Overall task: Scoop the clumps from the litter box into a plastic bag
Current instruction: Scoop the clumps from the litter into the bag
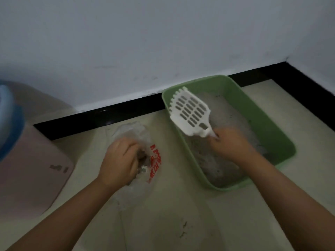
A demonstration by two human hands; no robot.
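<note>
A green litter box with grey litter sits on the floor against the wall. My right hand grips the handle of a white slotted scoop, held above the box's left part with nothing visible on its blade. Left of the box lies a clear plastic bag with red print. My left hand holds the bag's edge, and brown clumps show inside the bag by my fingers.
A black baseboard runs along the pale wall behind. A pink box-like object with something blue on it stands at the left. Pale floor with a few dark specks lies between my arms.
</note>
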